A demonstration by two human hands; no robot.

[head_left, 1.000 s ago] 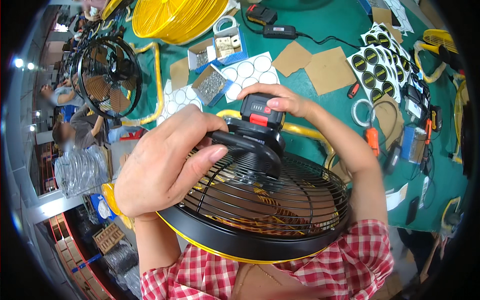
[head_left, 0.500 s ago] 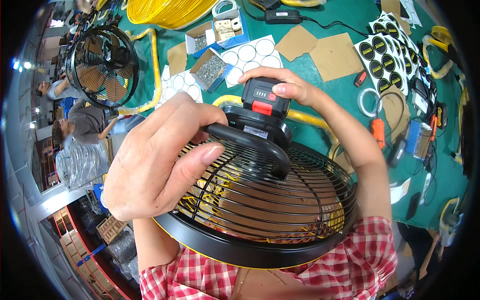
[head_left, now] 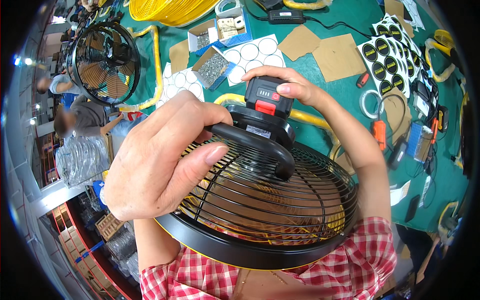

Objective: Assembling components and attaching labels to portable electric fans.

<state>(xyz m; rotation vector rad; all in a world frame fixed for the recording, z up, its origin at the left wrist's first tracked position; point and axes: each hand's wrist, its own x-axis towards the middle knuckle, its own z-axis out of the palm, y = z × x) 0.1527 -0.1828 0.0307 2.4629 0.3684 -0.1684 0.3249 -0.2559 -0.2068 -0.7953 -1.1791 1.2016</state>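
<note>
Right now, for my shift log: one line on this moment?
left hand: grips fan handle | right hand: on battery pack | fan: held close above green table

The left hand (head_left: 165, 160) grips the black carry handle (head_left: 255, 145) of the round wire-guard fan (head_left: 270, 200), fingers curled over the bar and the thumb pressed against the grille below it. The right hand (head_left: 295, 90) clasps the black battery pack (head_left: 262, 95) seated above the handle, fingertips lying across its top edge, just beside the red latch (head_left: 265, 107). Beyond the fingertips, a box of screws (head_left: 212, 67) rests on the green table (head_left: 345, 30).
</note>
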